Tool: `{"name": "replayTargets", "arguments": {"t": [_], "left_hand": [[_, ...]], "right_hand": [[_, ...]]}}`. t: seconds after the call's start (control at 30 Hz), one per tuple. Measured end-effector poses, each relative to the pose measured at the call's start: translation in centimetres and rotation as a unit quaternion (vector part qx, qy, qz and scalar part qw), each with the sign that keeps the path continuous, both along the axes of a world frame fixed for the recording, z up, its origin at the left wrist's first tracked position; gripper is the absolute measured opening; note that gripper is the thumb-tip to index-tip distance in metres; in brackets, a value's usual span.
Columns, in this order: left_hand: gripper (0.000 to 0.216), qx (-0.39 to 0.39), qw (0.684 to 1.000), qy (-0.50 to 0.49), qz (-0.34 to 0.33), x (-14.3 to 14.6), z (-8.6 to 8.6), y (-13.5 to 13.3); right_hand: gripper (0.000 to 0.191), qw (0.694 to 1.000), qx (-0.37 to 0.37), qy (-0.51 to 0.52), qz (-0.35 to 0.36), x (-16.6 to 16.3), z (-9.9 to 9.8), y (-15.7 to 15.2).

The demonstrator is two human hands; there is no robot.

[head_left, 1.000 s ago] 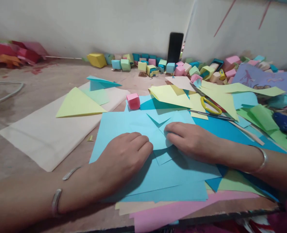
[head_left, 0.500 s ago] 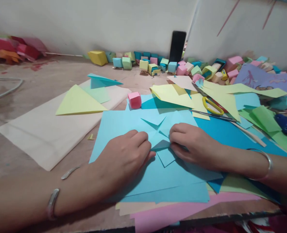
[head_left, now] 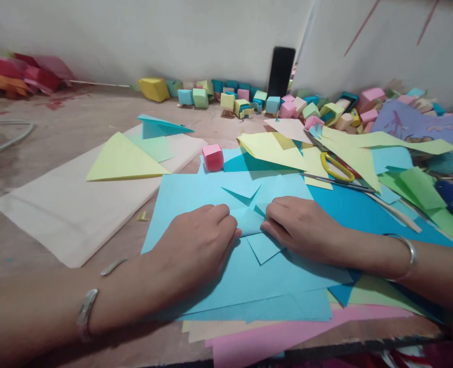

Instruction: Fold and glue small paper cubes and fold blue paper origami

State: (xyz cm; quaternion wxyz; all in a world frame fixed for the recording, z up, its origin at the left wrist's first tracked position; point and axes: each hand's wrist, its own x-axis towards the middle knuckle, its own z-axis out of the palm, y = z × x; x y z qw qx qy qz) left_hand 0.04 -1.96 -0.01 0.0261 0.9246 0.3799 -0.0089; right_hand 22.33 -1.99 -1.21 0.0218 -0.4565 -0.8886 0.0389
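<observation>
A light blue folded paper (head_left: 251, 220) lies between my hands, with pointed flaps raised at its far side and a square corner showing below its near edge. My left hand (head_left: 201, 240) is closed on the left end of its near fold, fingertips curled down. At the right end, my right hand (head_left: 301, 225) pinches the same paper with thumb and bent fingers. Under it are larger light blue sheets (head_left: 280, 301). Just beyond them sits a small pink paper cube (head_left: 212, 157). My palms hide parts of the folded paper.
Yellow-handled scissors (head_left: 337, 167) lie to the right among paper scraps. A white sheet (head_left: 57, 220) with a folded yellow paper (head_left: 122, 161) is at left. Several paper cubes (head_left: 200, 98) and a black phone (head_left: 282, 70) line the wall. Pink sheets (head_left: 249, 340) overhang the near edge.
The near fold of the light blue paper now lies flatter. My right hand has shifted slightly left along it, its fingers more tightly bent. My left hand has barely moved.
</observation>
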Motion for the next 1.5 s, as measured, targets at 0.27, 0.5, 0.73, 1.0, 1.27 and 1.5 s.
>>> {"name": "replayTargets", "arguments": {"t": [0.27, 0.5, 0.73, 1.0, 1.27, 1.5], "left_hand": [[0.030, -0.005, 1.000, 0.004, 0.012, 0.3, -0.1, 0.7], [0.030, -0.016, 1.000, -0.016, -0.006, 0.1, -0.1, 0.7], [0.033, -0.030, 0.997, -0.065, 0.008, 0.1, -0.7, 1.1], [0.029, -0.047, 0.997, -0.051, 0.020, 0.1, -0.2, 1.0], [0.028, -0.026, 0.998, -0.046, 0.015, 0.2, -0.3, 1.1], [0.029, -0.032, 0.999, -0.030, 0.006, 0.1, -0.1, 1.0]], "right_hand": [[0.027, 0.999, -0.032, -0.008, 0.006, -0.2, 0.2, 0.4], [0.025, 0.998, -0.059, 0.000, 0.007, -0.2, 0.6, 0.5], [0.026, 0.998, -0.065, -0.002, 0.003, -0.3, 0.8, 0.5], [0.035, 0.997, -0.069, 0.006, -0.022, -0.3, 0.8, 0.8], [0.032, 0.990, -0.098, 0.087, -0.043, 0.1, 0.3, 1.1], [0.024, 0.981, -0.128, 0.131, -0.060, 0.2, 0.8, 1.2]]}}
